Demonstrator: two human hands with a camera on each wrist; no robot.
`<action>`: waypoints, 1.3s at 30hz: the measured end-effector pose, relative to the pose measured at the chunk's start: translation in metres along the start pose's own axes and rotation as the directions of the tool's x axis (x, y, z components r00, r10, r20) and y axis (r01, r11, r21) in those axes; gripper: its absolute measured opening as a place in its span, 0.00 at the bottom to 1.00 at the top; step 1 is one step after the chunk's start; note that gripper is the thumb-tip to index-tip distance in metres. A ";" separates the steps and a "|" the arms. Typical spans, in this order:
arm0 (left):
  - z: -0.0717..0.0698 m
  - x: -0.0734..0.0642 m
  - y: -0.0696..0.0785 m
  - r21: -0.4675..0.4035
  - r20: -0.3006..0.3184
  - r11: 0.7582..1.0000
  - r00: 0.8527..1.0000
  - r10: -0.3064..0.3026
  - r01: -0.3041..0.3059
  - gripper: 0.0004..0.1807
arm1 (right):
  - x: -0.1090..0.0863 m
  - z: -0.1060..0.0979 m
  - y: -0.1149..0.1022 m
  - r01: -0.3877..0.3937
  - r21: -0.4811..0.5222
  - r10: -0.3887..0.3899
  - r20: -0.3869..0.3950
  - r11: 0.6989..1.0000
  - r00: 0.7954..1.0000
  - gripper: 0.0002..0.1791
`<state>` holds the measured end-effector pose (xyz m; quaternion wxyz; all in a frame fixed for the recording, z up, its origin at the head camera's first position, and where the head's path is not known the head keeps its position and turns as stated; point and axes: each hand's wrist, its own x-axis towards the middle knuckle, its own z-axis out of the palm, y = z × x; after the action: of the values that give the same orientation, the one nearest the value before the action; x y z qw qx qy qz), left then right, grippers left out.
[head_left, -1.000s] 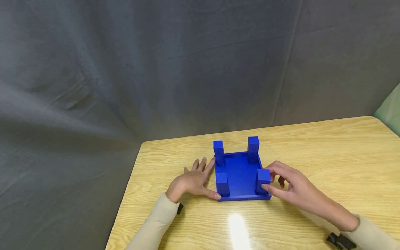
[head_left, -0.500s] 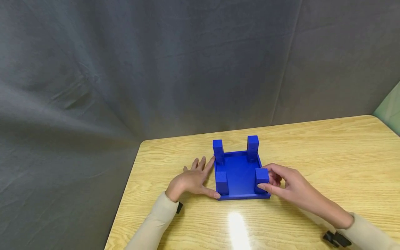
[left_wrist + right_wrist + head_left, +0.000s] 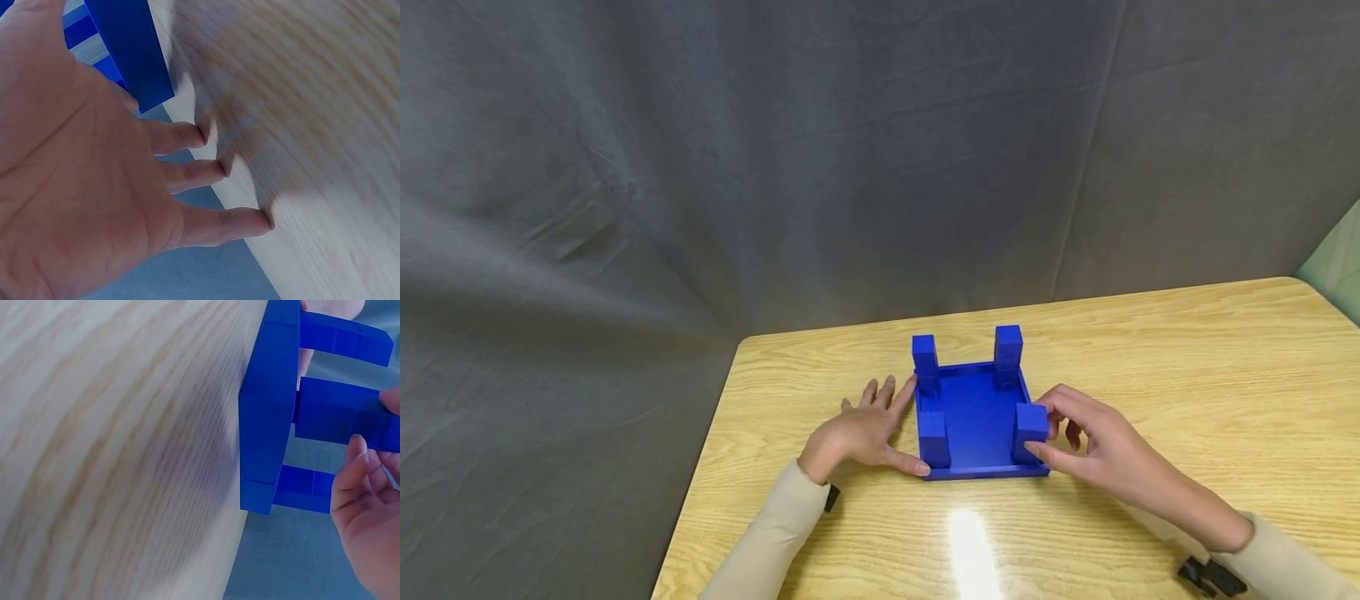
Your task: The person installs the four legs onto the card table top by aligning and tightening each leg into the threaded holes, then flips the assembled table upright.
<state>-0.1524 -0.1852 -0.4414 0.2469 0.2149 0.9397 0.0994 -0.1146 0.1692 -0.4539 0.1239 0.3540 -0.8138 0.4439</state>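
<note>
A blue square plastic base [image 3: 977, 421] with a low rim lies on the table, a blocky post standing upright at each corner. My right hand [image 3: 1097, 437] pinches the near-right post [image 3: 1030, 429] between thumb and fingers. In the right wrist view, a narrow gap shows between this post [image 3: 331, 412] and the base [image 3: 269, 425]. My left hand [image 3: 861, 437] is spread flat along the base's left side. Its thumb is at the near-left corner, by the near-left post [image 3: 933, 442], and its index finger reaches the rim near the far-left post [image 3: 926, 362].
The wood-grain table [image 3: 1187, 367] extends to the right of the base. Its left edge runs beyond my left hand. A dark grey curtain [image 3: 880, 167] hangs behind the table and on its left. Black straps [image 3: 1213, 577] sit at my wrists.
The near-right post, held in my right hand, shifted slightly left and then back right. My right fingers moved a little with it. My left hand stays in place against the base.
</note>
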 end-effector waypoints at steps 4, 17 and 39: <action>0.001 0.001 -0.001 0.018 0.001 1.000 1.000 -0.002 0.002 0.73 | -0.001 -0.001 0.000 0.010 -0.004 -0.010 0.018 1.000 1.000 0.28; 0.000 0.001 0.000 0.011 0.000 1.000 1.000 -0.003 0.003 0.73 | -0.002 0.000 0.002 -0.032 0.000 0.032 0.062 0.999 0.998 0.28; -0.001 0.001 -0.001 0.003 0.001 1.000 1.000 0.003 -0.003 0.73 | -0.001 0.004 0.001 -0.040 0.011 0.040 0.024 0.999 0.999 0.25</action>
<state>-0.1536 -0.1858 -0.4416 0.2472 0.2169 0.9392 0.0984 -0.1141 0.1668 -0.4580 0.1032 0.3437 -0.8196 0.4466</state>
